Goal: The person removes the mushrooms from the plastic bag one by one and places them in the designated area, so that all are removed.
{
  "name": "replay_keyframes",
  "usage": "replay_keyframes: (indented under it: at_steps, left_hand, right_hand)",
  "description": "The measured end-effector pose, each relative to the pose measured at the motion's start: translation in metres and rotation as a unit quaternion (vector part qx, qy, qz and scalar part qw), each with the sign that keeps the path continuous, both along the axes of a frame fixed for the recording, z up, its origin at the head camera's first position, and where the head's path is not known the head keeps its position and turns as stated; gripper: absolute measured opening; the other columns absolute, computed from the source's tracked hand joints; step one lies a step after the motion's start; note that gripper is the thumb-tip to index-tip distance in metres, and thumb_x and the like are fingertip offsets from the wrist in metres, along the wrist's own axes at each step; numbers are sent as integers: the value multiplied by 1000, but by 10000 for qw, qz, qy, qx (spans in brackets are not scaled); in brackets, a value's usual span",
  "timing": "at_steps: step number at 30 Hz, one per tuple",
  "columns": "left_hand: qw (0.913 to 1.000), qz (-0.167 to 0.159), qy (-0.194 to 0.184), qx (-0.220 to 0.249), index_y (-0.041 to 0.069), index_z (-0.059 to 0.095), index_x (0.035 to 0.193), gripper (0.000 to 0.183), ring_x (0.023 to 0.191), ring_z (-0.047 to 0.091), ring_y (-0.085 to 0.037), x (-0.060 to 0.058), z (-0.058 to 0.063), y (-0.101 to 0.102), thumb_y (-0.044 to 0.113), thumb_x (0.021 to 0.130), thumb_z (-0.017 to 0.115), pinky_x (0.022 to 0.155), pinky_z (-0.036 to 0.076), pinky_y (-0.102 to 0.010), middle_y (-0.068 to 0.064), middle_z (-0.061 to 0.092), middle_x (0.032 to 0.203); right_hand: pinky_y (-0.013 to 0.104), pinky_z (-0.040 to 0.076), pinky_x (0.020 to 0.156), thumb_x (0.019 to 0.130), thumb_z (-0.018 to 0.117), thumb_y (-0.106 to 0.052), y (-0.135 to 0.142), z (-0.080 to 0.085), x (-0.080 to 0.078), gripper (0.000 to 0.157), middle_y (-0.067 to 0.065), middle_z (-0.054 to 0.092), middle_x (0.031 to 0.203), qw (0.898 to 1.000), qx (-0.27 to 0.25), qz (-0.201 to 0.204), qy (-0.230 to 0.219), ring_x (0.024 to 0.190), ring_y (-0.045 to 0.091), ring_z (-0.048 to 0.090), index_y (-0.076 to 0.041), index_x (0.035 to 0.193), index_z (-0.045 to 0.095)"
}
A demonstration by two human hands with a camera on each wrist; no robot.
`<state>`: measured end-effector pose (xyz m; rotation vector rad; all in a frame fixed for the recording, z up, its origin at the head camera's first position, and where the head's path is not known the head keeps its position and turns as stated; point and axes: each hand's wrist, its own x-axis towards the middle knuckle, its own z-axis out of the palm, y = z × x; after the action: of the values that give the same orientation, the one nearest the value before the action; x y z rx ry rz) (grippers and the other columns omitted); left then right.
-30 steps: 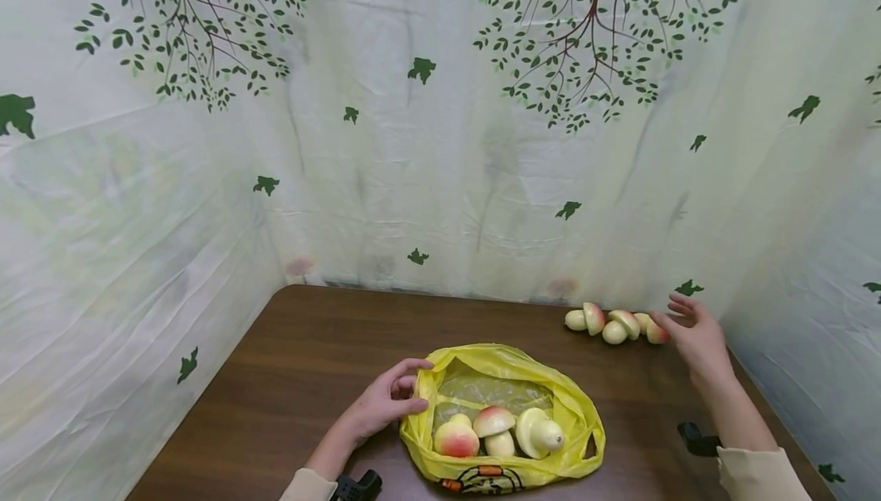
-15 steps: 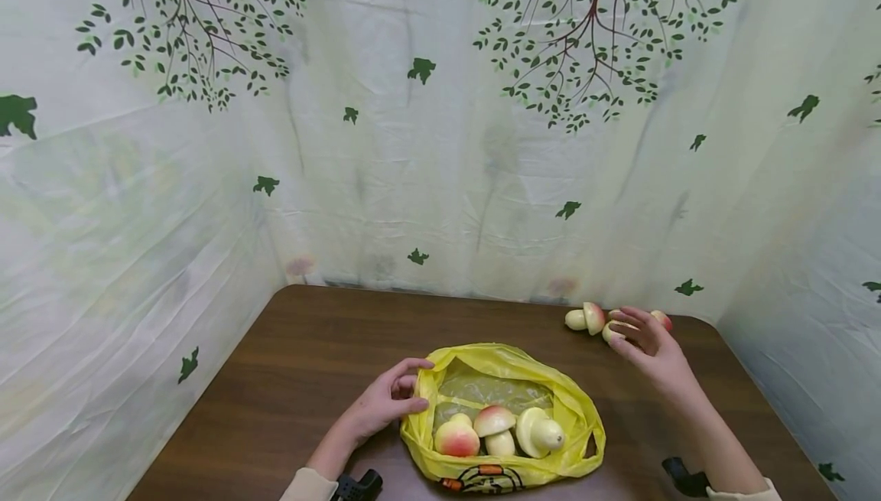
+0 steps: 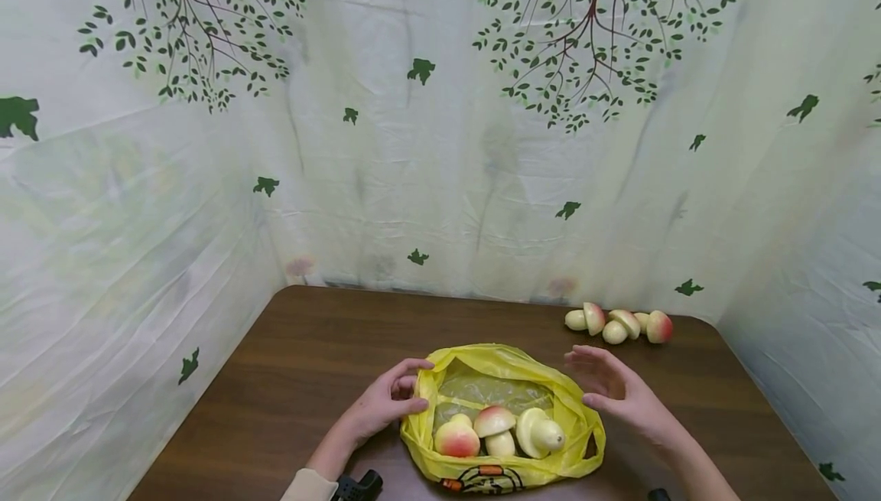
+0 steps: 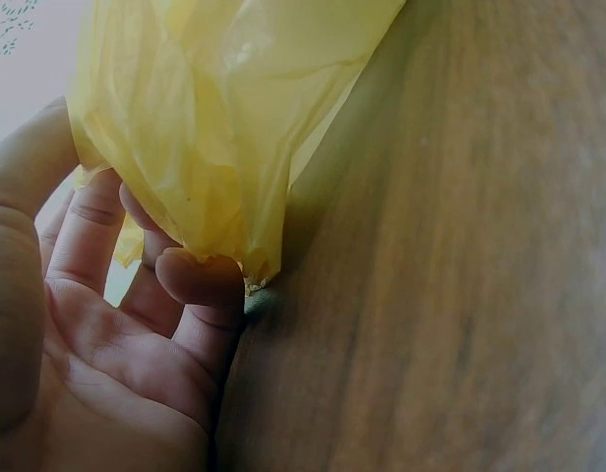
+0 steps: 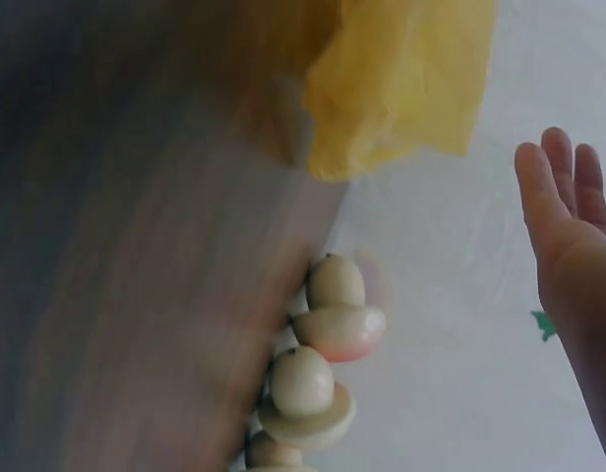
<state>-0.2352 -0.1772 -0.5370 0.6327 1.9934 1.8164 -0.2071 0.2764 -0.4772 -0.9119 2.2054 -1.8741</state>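
Note:
A yellow plastic bag [image 3: 421, 444] stands with its mouth spread wide on the brown table. Inside it lie three toy mushrooms: a pink-capped one [image 3: 457, 437] at left, another with its cap up [image 3: 495, 421] in the middle, and a pale one [image 3: 540, 434] with its stem towards me. The left hand [image 3: 387, 401] holds the bag's left edge, fingers curled at the plastic [image 4: 214, 118]. Beside the bag's right rim is the right hand [image 3: 622, 394], fingers extended and holding nothing; the right wrist view shows this hand [image 5: 569, 231] apart from the plastic.
Three more toy mushrooms lie in a row at the table's back right: one at left [image 3: 585, 319], one in the middle [image 3: 621, 326], one at right [image 3: 658, 326]. A leaf-patterned curtain [image 3: 482, 180] surrounds the table [image 3: 330, 333] at the back and sides.
The right hand has come from the mushroom row at the back right, moving left and nearer to the bag's right rim. The left hand, bag and mushrooms stay in place.

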Motion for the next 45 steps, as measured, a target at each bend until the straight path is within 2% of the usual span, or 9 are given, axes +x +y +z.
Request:
replay_keyframes:
  at_steps: [2,8,15,18,23,29,32,36,45]
  left_hand:
    - [10000,-15,15,4,6,43,154,58,98,73,-10,0,0,0,16,104,70,83,59,-27,-17,75,123]
    - [10000,-30,22,24,6,43,155,59,98,73,-10,0,-1,0,14,103,70,83,60,-27,-20,74,124]
    - [10000,-10,32,-17,6,44,154,58,97,72,-9,-1,-1,0,15,103,71,82,59,-26,-21,74,123]
    - [10000,-19,28,-16,6,44,154,58,97,72,-9,-1,-1,-1,15,103,71,82,59,-26,-24,73,124]
    - [10000,-28,14,8,6,44,154,59,98,72,-9,-1,-1,0,15,103,71,82,60,-27,-23,73,124]
    - [10000,-28,25,8,6,43,154,59,99,72,-9,-1,-1,0,16,103,71,83,60,-27,-25,73,125]
    - [10000,-22,51,-5,6,44,154,58,100,72,-9,-1,-1,0,16,103,70,83,60,-27,-26,72,126]
    - [10000,-21,51,-14,6,43,155,58,99,73,-9,0,0,0,16,103,70,83,60,-27,-21,74,124]
    - [9999,28,-116,-22,8,44,154,58,102,73,-11,1,3,1,16,103,70,84,60,-28,-19,74,125]
  right_hand:
    - [18,47,110,102,57,10,-4,-3,1,60,-9,59,151,9998,-26,148,-142,139,3,57,1,158,37]
    - [19,45,112,103,59,5,-15,-11,4,61,1,54,155,9965,185,557,-591,140,9,55,6,158,34]
    - [19,43,115,105,58,2,-23,-19,4,60,-5,53,155,9885,212,1125,-993,144,7,52,12,157,31]
    - [19,42,115,106,59,-1,-26,-21,4,58,7,51,158,9863,345,1209,-1067,143,6,52,11,157,33]
    - [18,44,111,106,62,-8,-28,-22,5,59,32,36,163,9814,740,1093,-1392,142,6,52,5,158,37]
    - [19,48,104,106,64,-16,-31,-22,6,59,35,36,162,9768,1153,985,-1514,148,46,44,1,158,40]
    - [20,48,102,106,65,-18,-31,-22,6,59,34,38,161,9756,1279,950,-1509,147,56,40,0,157,41]
    - [21,49,102,106,66,-18,-31,-22,7,59,33,39,161,9742,1320,978,-1550,145,52,43,0,157,42]
    - [25,53,98,105,68,-21,-30,-19,9,56,27,46,158,9690,1424,995,-1755,140,32,53,-3,154,49]
